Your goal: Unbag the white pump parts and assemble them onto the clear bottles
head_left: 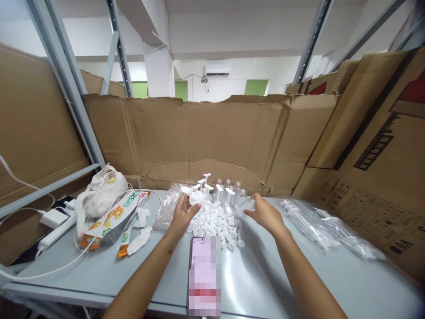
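Note:
My left hand (184,215) is closed on a white plastic pump top (195,197), raised at the left of the heap. To the right, my right hand (264,213) has its fingers around a small clear bottle (246,204). Between and below the hands lies a heap of small white caps (215,221). Several white pump tops (229,197) stand upright behind the heap. Clear bottles (227,184) stand behind them, near the cardboard. A phone (203,277) lies in front of the heap with its screen lit and partly pixelated.
On the left are a white cloth bag (102,190), an orange and white package (116,217), crumpled tissue (140,241) and a power strip (56,232). Plastic bags with white parts (308,228) lie right. Cardboard walls (206,137) surround the grey table (159,274).

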Action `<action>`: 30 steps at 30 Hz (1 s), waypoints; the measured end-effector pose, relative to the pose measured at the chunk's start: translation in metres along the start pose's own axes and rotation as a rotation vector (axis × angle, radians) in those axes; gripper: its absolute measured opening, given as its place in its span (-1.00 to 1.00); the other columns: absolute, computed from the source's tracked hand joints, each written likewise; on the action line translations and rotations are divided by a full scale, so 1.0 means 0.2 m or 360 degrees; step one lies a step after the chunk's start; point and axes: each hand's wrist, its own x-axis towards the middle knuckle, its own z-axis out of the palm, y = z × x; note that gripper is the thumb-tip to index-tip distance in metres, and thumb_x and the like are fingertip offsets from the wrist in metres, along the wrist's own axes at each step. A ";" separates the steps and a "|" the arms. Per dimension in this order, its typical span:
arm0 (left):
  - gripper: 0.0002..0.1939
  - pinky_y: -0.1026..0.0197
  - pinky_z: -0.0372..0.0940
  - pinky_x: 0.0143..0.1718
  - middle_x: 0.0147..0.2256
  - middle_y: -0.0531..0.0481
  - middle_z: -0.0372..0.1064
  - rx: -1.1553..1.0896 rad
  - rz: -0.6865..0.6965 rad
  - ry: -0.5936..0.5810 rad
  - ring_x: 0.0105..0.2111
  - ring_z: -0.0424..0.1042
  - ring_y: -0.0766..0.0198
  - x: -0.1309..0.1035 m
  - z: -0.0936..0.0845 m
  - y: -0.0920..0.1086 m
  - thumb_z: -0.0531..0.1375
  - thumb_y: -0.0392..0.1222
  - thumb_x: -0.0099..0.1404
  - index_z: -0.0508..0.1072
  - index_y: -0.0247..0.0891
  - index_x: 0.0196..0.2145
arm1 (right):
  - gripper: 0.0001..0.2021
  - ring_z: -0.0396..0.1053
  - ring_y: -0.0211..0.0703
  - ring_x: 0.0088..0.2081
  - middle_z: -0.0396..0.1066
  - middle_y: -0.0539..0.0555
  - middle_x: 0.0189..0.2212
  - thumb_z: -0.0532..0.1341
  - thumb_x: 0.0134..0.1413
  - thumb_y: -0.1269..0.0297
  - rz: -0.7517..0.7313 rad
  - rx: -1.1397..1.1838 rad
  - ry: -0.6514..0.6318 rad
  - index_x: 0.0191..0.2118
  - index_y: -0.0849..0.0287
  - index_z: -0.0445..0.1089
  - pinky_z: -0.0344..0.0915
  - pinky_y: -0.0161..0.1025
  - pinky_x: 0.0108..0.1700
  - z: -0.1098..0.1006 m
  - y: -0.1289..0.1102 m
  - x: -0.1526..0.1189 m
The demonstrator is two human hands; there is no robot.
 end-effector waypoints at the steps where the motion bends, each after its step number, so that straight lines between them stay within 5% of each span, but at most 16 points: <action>1: -0.47 0.16 0.17 0.03 0.03 -0.14 0.29 0.0017 -0.0012 -0.0033 0.04 0.27 0.09 0.00 0.00 -0.01 0.26 -0.08 0.13 0.28 -0.22 0.04 | -0.57 0.38 0.04 -0.22 0.39 0.18 -0.17 0.20 -0.08 0.20 -0.0025 -0.0006 -0.0035 -0.04 0.16 0.19 0.13 -0.25 -0.38 0.03 0.00 0.01; 12: -0.51 0.23 0.28 -0.14 -0.01 -0.11 0.29 0.0058 -0.0084 -0.0141 0.01 0.30 0.09 0.01 0.01 -0.02 0.24 -0.06 0.14 0.27 -0.21 0.01 | -0.43 0.36 -0.04 -0.10 0.34 0.25 -0.08 0.14 -0.03 0.42 -0.0126 0.0154 -0.0046 0.13 0.27 0.01 0.20 -0.30 -0.17 0.24 -0.02 0.06; 18: -0.48 0.23 0.29 -0.17 -0.02 -0.12 0.30 0.0082 -0.0099 -0.0125 -0.03 0.32 0.11 0.01 0.01 -0.02 0.25 -0.01 0.13 0.27 -0.21 0.01 | -0.55 0.39 0.06 -0.15 0.43 0.32 -0.22 0.12 0.03 0.33 -0.0006 0.0143 -0.0064 0.06 0.38 0.14 0.20 -0.25 -0.24 0.28 0.03 0.06; 30: -0.55 0.23 0.26 -0.14 -0.08 -0.09 0.32 0.0187 -0.0096 -0.0242 -0.11 0.32 0.18 -0.01 0.01 -0.05 0.24 -0.06 0.14 0.30 -0.21 -0.02 | -0.67 0.42 -0.01 -0.31 0.46 0.22 -0.34 0.17 -0.02 0.13 0.0068 0.0136 -0.0075 -0.18 0.26 0.30 0.16 -0.29 -0.40 0.27 0.10 0.07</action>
